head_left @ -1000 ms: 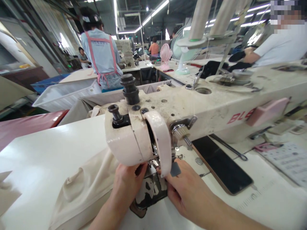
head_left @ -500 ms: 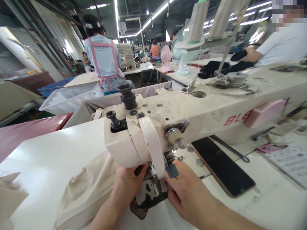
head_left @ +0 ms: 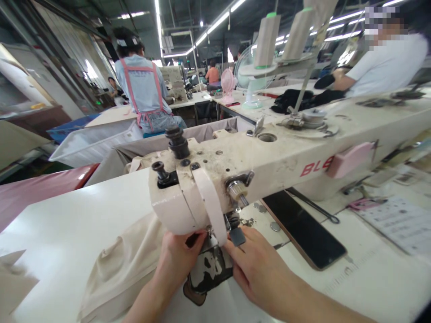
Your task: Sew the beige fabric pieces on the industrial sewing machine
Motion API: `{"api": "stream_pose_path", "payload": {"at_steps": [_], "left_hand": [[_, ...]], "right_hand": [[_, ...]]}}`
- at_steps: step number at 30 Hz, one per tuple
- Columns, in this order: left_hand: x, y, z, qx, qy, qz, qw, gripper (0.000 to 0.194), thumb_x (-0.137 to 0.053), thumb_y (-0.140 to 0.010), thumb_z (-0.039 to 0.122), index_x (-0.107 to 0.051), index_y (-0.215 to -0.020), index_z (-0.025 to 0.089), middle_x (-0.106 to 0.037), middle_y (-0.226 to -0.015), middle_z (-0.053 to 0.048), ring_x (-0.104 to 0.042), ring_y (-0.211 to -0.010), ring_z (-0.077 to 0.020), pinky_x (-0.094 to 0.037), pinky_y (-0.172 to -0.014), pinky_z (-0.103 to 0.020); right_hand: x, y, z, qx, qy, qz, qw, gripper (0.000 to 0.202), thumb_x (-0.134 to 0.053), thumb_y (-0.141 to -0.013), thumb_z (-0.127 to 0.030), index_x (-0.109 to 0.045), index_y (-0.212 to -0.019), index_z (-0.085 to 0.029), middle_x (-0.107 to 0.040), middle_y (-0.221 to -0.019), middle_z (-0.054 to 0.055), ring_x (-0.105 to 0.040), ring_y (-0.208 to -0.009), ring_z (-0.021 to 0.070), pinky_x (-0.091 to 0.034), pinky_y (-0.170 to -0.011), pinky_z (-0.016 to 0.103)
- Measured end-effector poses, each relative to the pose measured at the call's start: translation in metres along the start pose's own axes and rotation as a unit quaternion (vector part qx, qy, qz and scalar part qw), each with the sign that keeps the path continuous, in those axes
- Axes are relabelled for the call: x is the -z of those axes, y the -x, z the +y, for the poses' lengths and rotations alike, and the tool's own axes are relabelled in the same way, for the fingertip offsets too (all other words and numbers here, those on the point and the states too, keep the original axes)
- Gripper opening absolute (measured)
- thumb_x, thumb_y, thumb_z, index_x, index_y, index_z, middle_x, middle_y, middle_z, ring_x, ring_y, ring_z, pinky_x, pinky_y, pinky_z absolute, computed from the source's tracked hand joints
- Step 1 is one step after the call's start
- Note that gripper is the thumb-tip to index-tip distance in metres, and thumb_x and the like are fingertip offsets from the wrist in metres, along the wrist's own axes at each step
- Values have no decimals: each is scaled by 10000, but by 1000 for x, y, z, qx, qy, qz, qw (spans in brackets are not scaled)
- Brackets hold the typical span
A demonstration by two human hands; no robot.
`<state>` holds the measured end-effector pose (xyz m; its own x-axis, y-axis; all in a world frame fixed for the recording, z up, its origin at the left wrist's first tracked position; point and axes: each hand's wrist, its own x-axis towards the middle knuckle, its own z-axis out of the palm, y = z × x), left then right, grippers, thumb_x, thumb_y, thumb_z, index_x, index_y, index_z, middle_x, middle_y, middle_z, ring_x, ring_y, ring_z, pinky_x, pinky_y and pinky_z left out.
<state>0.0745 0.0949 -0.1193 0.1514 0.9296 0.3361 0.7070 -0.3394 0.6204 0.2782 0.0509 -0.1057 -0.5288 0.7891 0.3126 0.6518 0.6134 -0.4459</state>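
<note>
Sewing machine (head_left: 269, 166), one, on white desk (head_left: 67, 224); beige cloth (head_left: 124, 264), one piece, under its head. Two hands at needle area: left hand (head_left: 177, 258) and right hand (head_left: 259, 269), fingers pressed flat, grasp unclear. One black phone (head_left: 303, 231) alongside.

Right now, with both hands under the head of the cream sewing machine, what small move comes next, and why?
Probably ease the beige fabric a little further under the cream sewing machine's head. The left hand and right hand both press at the needle area, and most of the cloth lies bunched to the left.
</note>
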Motion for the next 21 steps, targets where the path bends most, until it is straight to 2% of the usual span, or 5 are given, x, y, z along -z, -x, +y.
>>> {"api": "stream_pose_path", "payload": {"at_steps": [10, 12, 16, 19, 21], "left_hand": [[0, -4, 22, 58, 3, 26, 998, 240, -555, -923, 363, -621, -982, 140, -653, -931, -47, -623, -764, -134, -536, -705, -308], [12, 1, 18, 81, -5, 38, 996, 247, -544, -929, 372, -606, -963, 135, -630, -896, -33, -602, -730, -123, -522, -678, -293], [55, 30, 16, 139, -25, 63, 988, 315, -454, -948, 407, -530, -758, 167, -536, -669, 17, -501, -594, -124, -441, -569, -255], [75, 58, 33, 171, 50, 71, 982, 274, -445, -924, 447, -511, -812, 206, -554, -708, 18, -520, -662, -146, -436, -593, -238], [75, 72, 51, 179, 137, 72, 972, 232, -480, -905, 447, -518, -888, 218, -589, -785, 15, -545, -716, -143, -453, -638, -223]], "right_hand": [[-3, 5, 3, 2, 2, 19, 1000, 417, -434, -798, -13, -563, -1178, -129, -564, -1061, 134, -500, -986, 293, -480, -888, 518], [-4, 5, 6, 2, 0, 23, 1000, 403, -429, -810, -18, -573, -1167, -137, -568, -1059, 136, -514, -982, 290, -488, -879, 511], [0, 8, 0, 10, -38, 43, 998, 399, -412, -840, -33, -568, -1183, -166, -575, -1127, 140, -533, -1056, 285, -475, -939, 517], [-3, 10, -28, 26, -176, 44, 983, 527, -524, -839, -104, -440, -1341, -240, -519, -1295, 117, -493, -1200, 268, -426, -1042, 472], [-12, 11, -54, 22, -327, 26, 944, 757, -651, -799, -179, -269, -1445, -285, -422, -1407, 107, -471, -1244, 260, -419, -1059, 426]]}}
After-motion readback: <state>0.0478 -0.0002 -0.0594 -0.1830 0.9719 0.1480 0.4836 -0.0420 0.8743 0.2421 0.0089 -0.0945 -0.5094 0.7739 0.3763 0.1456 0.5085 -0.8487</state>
